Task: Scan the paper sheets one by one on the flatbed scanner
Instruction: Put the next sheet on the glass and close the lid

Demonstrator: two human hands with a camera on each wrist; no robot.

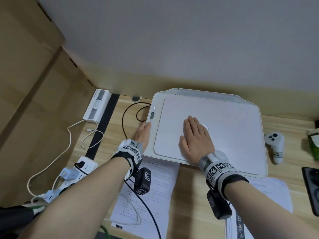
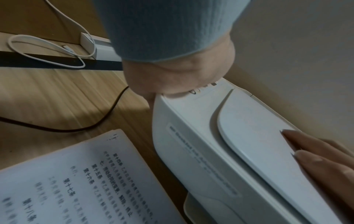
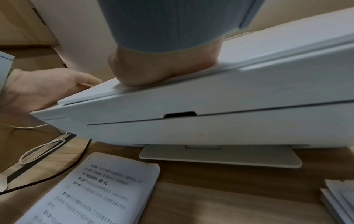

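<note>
White flatbed scanner (image 1: 215, 121), centre right of the head view, lid down, on a light wooden desk (image 1: 189, 195). Right hand (image 1: 195, 137): flat on the lid, fingers straight and together. Left hand (image 1: 143, 133): fingers extended, touching the scanner's left-edge control strip. 2 stacks of printed white paper sheets: lower centre (image 1: 151, 192) and lower right (image 1: 269, 192).

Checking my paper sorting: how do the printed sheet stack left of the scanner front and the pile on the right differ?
The left stack of printed white sheets lies squared with its text facing up; the right pile of white sheets is fanned, its print too faint to read. The left stack is crossed by a black cable; the right forearm covers part of the right pile. Both lie flat on the wooden desk.
</note>
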